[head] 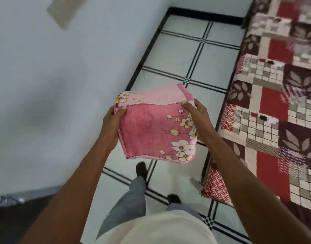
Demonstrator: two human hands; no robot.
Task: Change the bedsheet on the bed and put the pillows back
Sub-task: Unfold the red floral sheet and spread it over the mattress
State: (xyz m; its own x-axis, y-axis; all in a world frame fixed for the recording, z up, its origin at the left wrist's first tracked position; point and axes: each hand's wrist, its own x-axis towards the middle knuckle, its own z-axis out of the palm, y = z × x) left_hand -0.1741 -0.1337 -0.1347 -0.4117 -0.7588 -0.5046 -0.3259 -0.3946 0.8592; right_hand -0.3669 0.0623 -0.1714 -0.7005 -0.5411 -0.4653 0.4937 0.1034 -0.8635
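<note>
Matt pink cloth bedsheet (156,127); glossy tiled floor (183,55).

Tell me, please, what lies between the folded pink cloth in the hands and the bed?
In the head view, only a narrow strip of tiled floor lies between the pink cloth and the bed. The right hand grips the cloth's bed-side edge.
</note>
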